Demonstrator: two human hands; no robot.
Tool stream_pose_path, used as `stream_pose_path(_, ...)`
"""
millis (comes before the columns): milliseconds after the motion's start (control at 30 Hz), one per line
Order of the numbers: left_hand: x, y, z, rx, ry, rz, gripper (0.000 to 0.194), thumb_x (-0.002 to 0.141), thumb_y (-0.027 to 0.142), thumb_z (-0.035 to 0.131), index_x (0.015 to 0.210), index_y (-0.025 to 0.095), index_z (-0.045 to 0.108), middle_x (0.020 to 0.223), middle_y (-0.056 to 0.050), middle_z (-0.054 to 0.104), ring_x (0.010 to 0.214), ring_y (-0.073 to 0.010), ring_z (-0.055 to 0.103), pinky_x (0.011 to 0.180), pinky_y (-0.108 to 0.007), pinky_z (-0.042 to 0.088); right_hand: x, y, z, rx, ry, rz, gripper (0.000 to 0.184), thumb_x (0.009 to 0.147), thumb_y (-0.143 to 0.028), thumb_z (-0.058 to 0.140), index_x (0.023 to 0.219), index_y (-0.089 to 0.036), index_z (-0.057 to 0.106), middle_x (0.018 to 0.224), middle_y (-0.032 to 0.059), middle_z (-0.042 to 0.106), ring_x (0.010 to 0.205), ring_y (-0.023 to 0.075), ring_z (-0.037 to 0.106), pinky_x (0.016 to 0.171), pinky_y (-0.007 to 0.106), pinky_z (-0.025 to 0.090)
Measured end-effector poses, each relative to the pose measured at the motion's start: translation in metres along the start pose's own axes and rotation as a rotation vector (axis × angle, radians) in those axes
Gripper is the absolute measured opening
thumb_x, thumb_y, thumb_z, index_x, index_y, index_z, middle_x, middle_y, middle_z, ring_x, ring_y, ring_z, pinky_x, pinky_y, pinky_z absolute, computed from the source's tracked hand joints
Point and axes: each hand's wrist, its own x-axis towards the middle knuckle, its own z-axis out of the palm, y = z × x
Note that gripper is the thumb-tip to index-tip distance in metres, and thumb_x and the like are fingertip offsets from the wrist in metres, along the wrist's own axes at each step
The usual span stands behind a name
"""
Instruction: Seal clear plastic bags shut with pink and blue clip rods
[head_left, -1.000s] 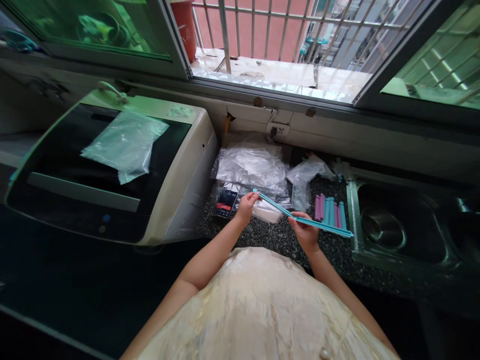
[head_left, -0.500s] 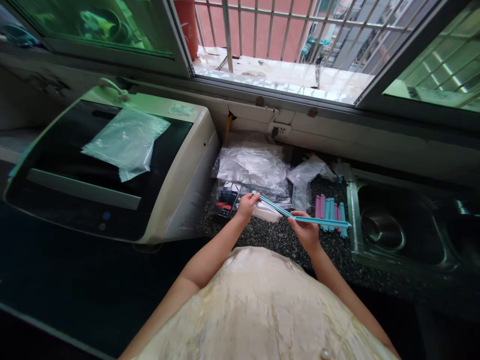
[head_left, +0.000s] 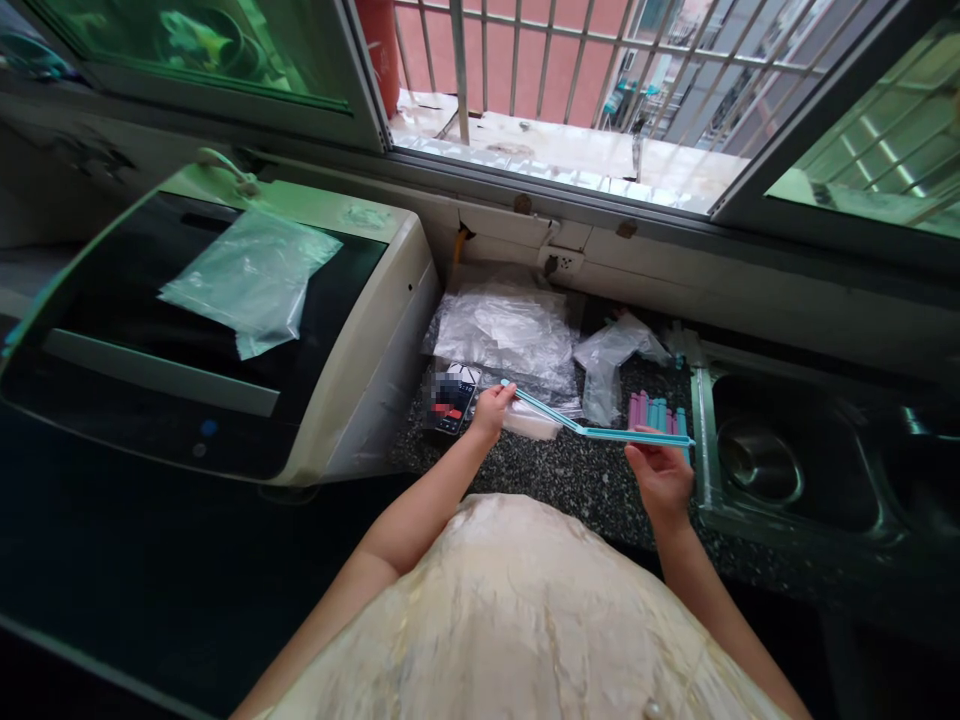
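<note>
A long light-blue bag sealing clip [head_left: 600, 431] hangs over the speckled counter [head_left: 570, 480], opened at its hinge into a wide V. My left hand [head_left: 491, 411] pinches the end of one arm, just above a small clear bag with white content [head_left: 531, 421]. My right hand [head_left: 661, 475] is closed on the other arm, near its outer end, with the fingers curled under it. Behind the clip lie several more pink and blue clips [head_left: 658, 412] in a row.
A pile of clear plastic bags [head_left: 504, 335] and a crumpled bag [head_left: 609, 358] lie at the back of the counter. A phone [head_left: 452, 398] rests beside a white appliance [head_left: 225, 330] with a bag [head_left: 251, 280] on top. A steel sink [head_left: 795, 455] is at right.
My right hand slid outward along its clip arm towards the sink, and the clip opened from nearly straight into a wider V. The left hand stayed in place.
</note>
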Motion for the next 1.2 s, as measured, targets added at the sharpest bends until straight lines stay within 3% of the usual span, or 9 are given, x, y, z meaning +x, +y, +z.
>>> stream_pose_path(233, 0.000, 0.005, 0.003, -0.013, -0.003, -0.008, 0.027, 0.058, 0.034, 0.066, 0.050, 0.014, 0.049, 0.045, 0.004, 0.048, 0.043, -0.0064, 0.040, 0.048, -0.021, 0.030, 0.002, -0.012, -0.004, 0.063, 0.116, 0.014, 0.029, 0.066, -0.032, 0.070, 0.089, -0.017, 0.061, 0.085, 0.0055, 0.066, 0.071, 0.0177, 0.064, 0.071, 0.040, 0.053)
stream_pose_path(467, -0.003, 0.009, 0.004, 0.009, 0.003, 0.015, 0.029, 0.055, 0.036, 0.068, 0.050, 0.014, 0.049, 0.045, 0.004, 0.047, 0.043, -0.0055, 0.039, 0.047, -0.021, 0.029, 0.005, -0.013, 0.001, 0.046, 0.205, -0.036, 0.021, 0.067, -0.032, 0.070, 0.076, -0.017, 0.060, 0.064, 0.0000, 0.060, 0.053, 0.0132, 0.057, 0.055, 0.034, 0.052)
stream_pose_path(767, -0.002, 0.002, 0.000, 0.048, -0.025, 0.044, 0.029, 0.057, 0.037, 0.066, 0.049, 0.014, 0.050, 0.046, 0.003, 0.047, 0.044, -0.0060, 0.039, 0.048, -0.021, 0.029, 0.004, -0.023, 0.008, 0.015, 0.136, -0.048, 0.018, 0.071, -0.033, 0.066, 0.080, -0.018, 0.060, 0.071, 0.0030, 0.063, 0.060, 0.0153, 0.060, 0.062, 0.037, 0.053)
stream_pose_path(933, -0.003, -0.001, 0.000, 0.085, -0.044, 0.075, 0.032, 0.053, 0.041, 0.067, 0.049, 0.014, 0.050, 0.045, 0.004, 0.046, 0.044, -0.0059, 0.038, 0.048, -0.021, 0.028, 0.007, -0.024, 0.011, -0.025, 0.091, -0.099, 0.021, 0.071, -0.035, 0.065, 0.080, -0.017, 0.060, 0.073, 0.0033, 0.062, 0.060, 0.0147, 0.059, 0.060, 0.033, 0.052)
stream_pose_path(1200, -0.010, 0.003, 0.005, 0.193, -0.089, 0.117, 0.034, 0.056, 0.043, 0.066, 0.047, 0.014, 0.049, 0.044, 0.005, 0.040, 0.045, -0.0058, 0.033, 0.048, -0.021, 0.024, 0.013, -0.036, 0.024, -0.163, -0.108, -0.253, 0.013, 0.075, -0.032, 0.059, 0.080, -0.020, 0.060, 0.075, 0.0028, 0.059, 0.064, 0.0134, 0.055, 0.058, 0.027, 0.049)
